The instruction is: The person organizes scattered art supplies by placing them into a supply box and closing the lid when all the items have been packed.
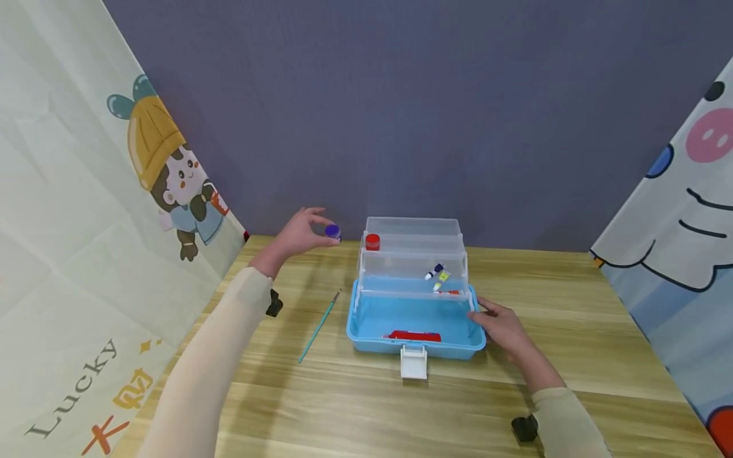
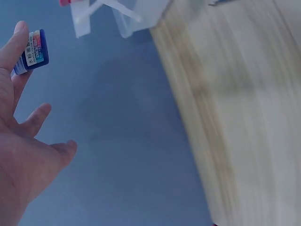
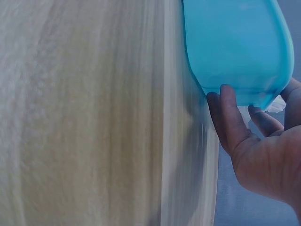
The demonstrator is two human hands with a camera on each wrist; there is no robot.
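Note:
My left hand (image 1: pixel 300 233) pinches a small paint jar (image 1: pixel 333 233) with a purple-blue lid between thumb and fingers, raised to the left of the box. In the left wrist view, the jar (image 2: pixel 37 49) shows a printed label, and the other fingers spread away from it. A light-blue storage box (image 1: pixel 359 344) with clear fold-out trays stands unfolded on the table. My right hand (image 1: pixel 504 327) holds its right end, thumb at the rim and fingers along the outer wall. On an upper tray sits a red-lidded jar (image 1: pixel 373 242).
Small paint tubes (image 1: pixel 441 280) lie in a lower clear tray. A red item (image 1: pixel 413 336) lies in the box's bottom, above its white latch (image 1: pixel 413 364). Left of the box, a teal paintbrush (image 1: pixel 319 327) rests on the wooden table (image 1: pixel 343 407). A dark wall (image 1: pixel 401 114) rises behind.

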